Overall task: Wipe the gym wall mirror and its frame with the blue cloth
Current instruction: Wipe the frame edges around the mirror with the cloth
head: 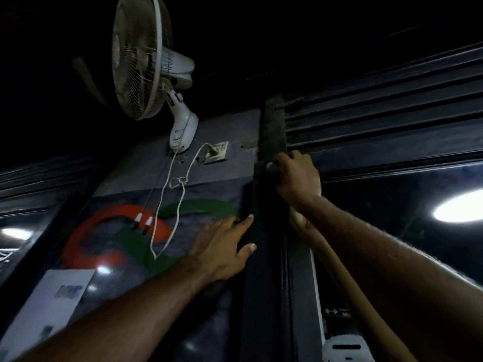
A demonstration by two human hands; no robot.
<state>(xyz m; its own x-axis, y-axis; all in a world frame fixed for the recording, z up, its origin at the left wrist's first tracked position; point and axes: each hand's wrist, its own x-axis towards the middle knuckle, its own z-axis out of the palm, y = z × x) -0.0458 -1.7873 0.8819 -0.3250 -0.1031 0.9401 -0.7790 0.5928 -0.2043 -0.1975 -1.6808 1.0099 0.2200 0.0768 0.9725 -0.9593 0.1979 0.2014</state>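
Observation:
The scene is dim. My right hand (295, 176) is raised to the upper left corner of the black mirror frame (273, 131), fingers curled. A dark wad under its thumb looks like the blue cloth (271, 168), mostly hidden and its colour lost in the dark. The mirror (392, 231) stretches right of the frame and reflects my right forearm and a ceiling light. My left hand (224, 241) lies flat with fingers spread, palm on the painted wall, thumb and forefinger reaching onto the dark vertical frame strip (261, 283).
A white wall fan (146, 58) hangs above left. Its white cord (167, 210) and two pull strings dangle over the red and green wall painting (109, 231) to a socket (217, 152). A white paper (52, 304) is stuck low left. Dark slats (379, 100) run above the mirror.

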